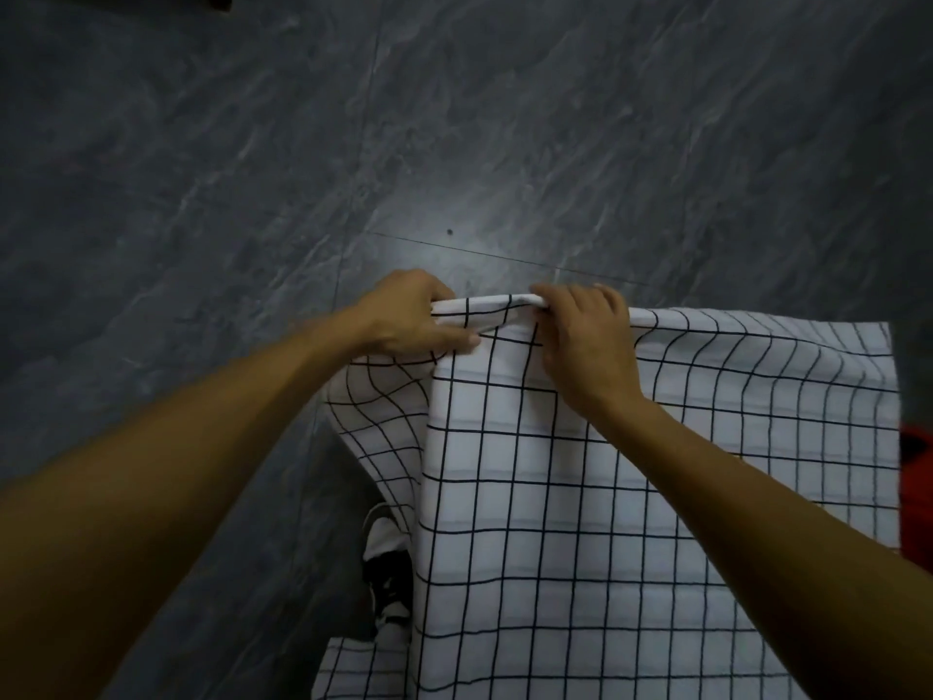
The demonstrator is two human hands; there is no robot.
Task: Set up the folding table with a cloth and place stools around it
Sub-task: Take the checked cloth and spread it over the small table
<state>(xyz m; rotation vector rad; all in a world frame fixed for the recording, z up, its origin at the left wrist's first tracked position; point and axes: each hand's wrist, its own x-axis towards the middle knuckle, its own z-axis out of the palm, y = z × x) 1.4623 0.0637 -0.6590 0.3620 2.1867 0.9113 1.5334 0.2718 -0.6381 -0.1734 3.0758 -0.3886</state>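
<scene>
We see one checked cloth. Two hands grip its top edge: left hand, right hand. One shoe on floor.

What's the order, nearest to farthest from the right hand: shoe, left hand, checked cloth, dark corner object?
1. checked cloth, in its grip.
2. left hand, beside it, leftward.
3. shoe, below on floor.
4. dark corner object, top left.

Matt woven cloth (white, thin black grid) hangs over glossy, grey, stone-veined floor tiles.
</scene>
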